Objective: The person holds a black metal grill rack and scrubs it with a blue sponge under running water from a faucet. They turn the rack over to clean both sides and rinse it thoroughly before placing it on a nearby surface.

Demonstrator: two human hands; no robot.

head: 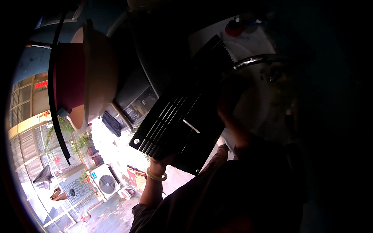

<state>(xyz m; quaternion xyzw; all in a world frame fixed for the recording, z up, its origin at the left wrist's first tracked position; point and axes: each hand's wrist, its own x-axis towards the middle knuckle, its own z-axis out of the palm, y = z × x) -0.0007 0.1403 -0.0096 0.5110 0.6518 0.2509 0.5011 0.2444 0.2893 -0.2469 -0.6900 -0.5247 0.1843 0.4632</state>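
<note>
A dark slatted panel [174,107], with rows of long slots and round corner holes, is tilted across the middle of the view. My left hand [163,161], a pale bangle on its wrist, grips the panel's lower edge. The fingers pass out of sight behind or into the shadow of the panel. My right hand [228,99] is at the panel's right side, close below a curved metal faucet [250,61]. Deep shadow hides the right fingers, so their grip is unclear. Beyond the panel lies a pale basin-like surface [247,46], mostly in the dark.
A red round object [234,28] sits at the far end of the pale surface. A large beige rounded object [100,75] with a maroon part stands at left. In the bright area at lower left are an air-conditioner outdoor unit [106,182], potted plants [83,142] and a gridded window wall [24,148].
</note>
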